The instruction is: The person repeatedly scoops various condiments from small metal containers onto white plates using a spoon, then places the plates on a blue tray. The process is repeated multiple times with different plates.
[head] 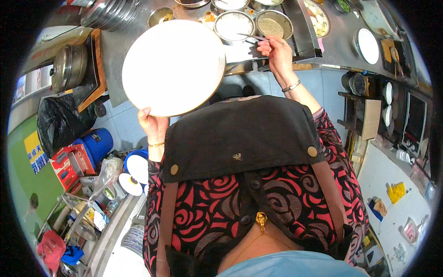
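Observation:
A large round white plate (173,69), overexposed and thinly rimmed, is held at its near edge by my left hand (153,125). My right hand (278,53) grips a thin metal utensil (252,36), whose tip points left over the steel bowls; its exact kind is unclear. Under that tip sits a steel bowl of white contents (234,25). Beside it, just beyond my right fingers, stands a steel bowl of tan powder or paste (271,27). Behind the plate's far edge, a small metal bowl (152,18) is partly hidden.
At the right, a patterned plate of pale pieces (316,20) and a stack of white plates (367,45) stand on the steel counter (341,36). A lidded pot (71,67), a black plastic bag (64,119) and a blue bin (98,143) are at the left.

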`<action>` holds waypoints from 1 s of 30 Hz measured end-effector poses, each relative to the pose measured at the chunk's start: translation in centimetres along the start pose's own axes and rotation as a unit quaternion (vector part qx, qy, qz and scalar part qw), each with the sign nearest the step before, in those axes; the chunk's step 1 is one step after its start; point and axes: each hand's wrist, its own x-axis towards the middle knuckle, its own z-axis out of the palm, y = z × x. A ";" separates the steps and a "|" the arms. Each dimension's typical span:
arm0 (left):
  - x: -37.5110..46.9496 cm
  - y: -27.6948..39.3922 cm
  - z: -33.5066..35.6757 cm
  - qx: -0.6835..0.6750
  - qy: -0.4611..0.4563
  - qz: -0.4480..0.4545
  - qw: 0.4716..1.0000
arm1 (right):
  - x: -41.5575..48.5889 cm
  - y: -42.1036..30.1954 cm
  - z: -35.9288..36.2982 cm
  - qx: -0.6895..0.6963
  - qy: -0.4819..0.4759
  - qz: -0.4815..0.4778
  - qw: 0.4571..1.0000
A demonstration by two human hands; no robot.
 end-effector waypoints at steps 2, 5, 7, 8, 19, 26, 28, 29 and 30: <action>0.2 -0.2 0.0 0.002 -0.005 -0.003 1.000 | -0.3 -0.2 -0.2 0.002 -0.003 -0.006 1.000; 0.3 -0.5 -0.2 0.002 -0.006 -0.006 1.000 | -0.5 -0.3 -0.4 -0.004 -0.005 -0.015 1.000; 0.4 -0.7 -0.2 -0.002 -0.003 -0.012 1.000 | -0.6 -0.2 -0.5 -0.019 -0.009 -0.022 1.000; 0.4 -0.7 -0.2 -0.001 -0.006 -0.014 1.000 | -0.6 -0.2 -0.6 -0.016 -0.011 -0.021 1.000; 0.3 -1.0 -0.1 -0.003 -0.003 -0.016 1.000 | -1.0 -0.2 -1.0 0.015 -0.020 -0.025 0.999; 0.4 -1.0 0.1 0.010 -0.001 -0.011 1.000 | -0.9 -0.2 -1.0 -0.004 -0.016 -0.024 1.000; 0.3 -1.0 0.3 0.013 0.003 -0.011 1.000 | -0.9 -0.4 -1.0 0.004 -0.017 -0.022 1.000; 0.3 -0.9 0.5 0.017 0.005 -0.010 1.000 | -0.9 -0.5 -1.0 0.002 -0.014 -0.023 1.000; 0.3 -0.9 0.6 0.022 0.008 -0.009 1.000 | -0.9 -0.6 -1.0 0.002 -0.013 -0.024 1.000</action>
